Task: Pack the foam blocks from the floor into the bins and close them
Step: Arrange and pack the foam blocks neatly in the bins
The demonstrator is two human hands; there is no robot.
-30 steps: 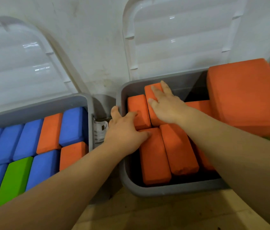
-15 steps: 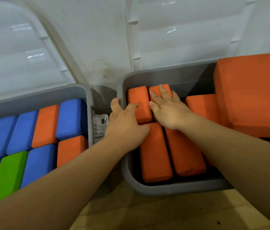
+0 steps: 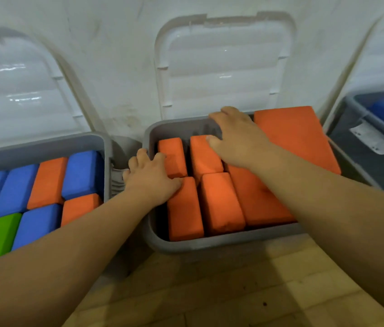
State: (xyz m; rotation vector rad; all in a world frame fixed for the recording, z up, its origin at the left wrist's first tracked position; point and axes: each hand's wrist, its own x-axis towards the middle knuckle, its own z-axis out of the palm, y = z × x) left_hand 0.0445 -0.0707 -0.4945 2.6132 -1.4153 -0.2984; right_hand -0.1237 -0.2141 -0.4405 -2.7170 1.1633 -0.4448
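The middle grey bin (image 3: 210, 244) holds several orange foam blocks (image 3: 219, 204) packed side by side. A larger orange block (image 3: 297, 138) lies tilted on the bin's right side. My left hand (image 3: 153, 178) rests palm down on the two leftmost blocks, by the bin's left rim, holding nothing. Farther back, my right hand (image 3: 238, 138) reaches over the blocks with its fingers at the back rim and its thumb on a block; nothing is in it. The bin's white lid (image 3: 221, 67) stands open against the wall.
The left grey bin (image 3: 44, 145) is packed with blue, orange and green blocks, its lid (image 3: 16, 90) leaning open behind it. A third bin (image 3: 375, 147) with a blue block inside shows at the right edge. Wooden floor lies in front of the bins.
My right hand has lifted off the back blocks and moved back to the bin's rear rim. My left hand has stayed on the left blocks. The view has pulled back.
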